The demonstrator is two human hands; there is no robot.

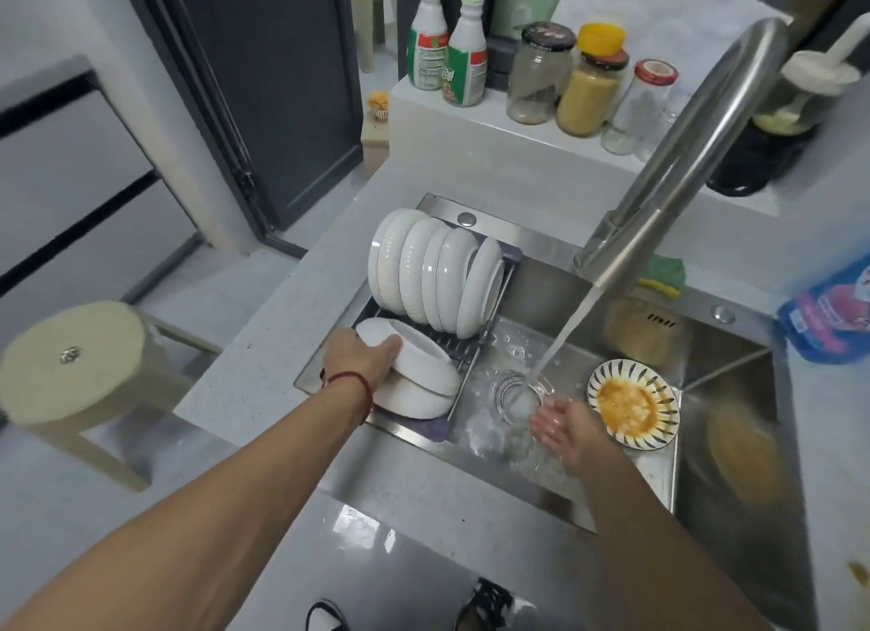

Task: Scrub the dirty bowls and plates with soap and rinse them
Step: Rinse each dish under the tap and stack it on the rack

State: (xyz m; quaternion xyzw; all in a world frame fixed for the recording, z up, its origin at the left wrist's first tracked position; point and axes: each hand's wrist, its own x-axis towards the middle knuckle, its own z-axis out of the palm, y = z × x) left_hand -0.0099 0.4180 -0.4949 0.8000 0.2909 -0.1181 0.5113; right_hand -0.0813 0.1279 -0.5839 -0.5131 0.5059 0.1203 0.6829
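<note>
Right hand (567, 430) low in the sink (513, 494), fingers (548, 416) straight and spread, holding nothing, wet under the stream from the faucet (678, 160). Just beside it, a striped dirty plate (633, 404) smeared orange, flat on the sink floor. Left hand (358, 355) gripping the rim of a white bowl (414, 376), fingers curled over it, on the drying rack (463, 355). Beyond, more white bowls (435, 272) standing on edge. Farther back on the counter (471, 127), jars and bottles.

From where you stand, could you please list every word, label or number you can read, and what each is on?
None can be read.
Two green-capped bottles: printed labels, too blurred.
Blue packet: print blurred.
Jar lids: markings illegible.
Sink wall: small dark marks, unreadable.
</note>
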